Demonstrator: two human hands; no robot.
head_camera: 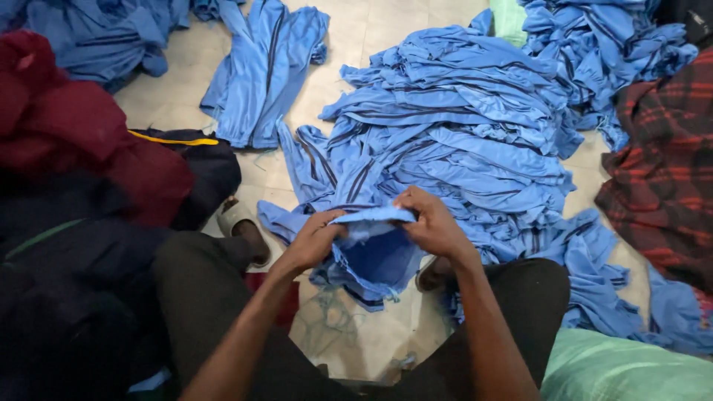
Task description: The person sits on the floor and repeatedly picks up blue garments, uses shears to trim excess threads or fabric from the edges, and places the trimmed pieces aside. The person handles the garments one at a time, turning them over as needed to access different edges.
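My left hand (316,239) and my right hand (431,223) both grip one blue garment piece (375,256) with dark stripes, holding its top edge between them above my knees. The cloth hangs down between my legs in dark trousers. Just beyond my hands lies a big heap of the same blue striped pieces (460,126) on the tiled floor.
More blue pieces lie at the far left (264,67), top left (104,37) and top right (601,52). A dark red cloth pile (67,126) and dark garments (74,260) sit at left, a red checked cloth (661,171) at right, a green sack (631,367) at bottom right. Thread scraps lie on the tiled floor (349,327).
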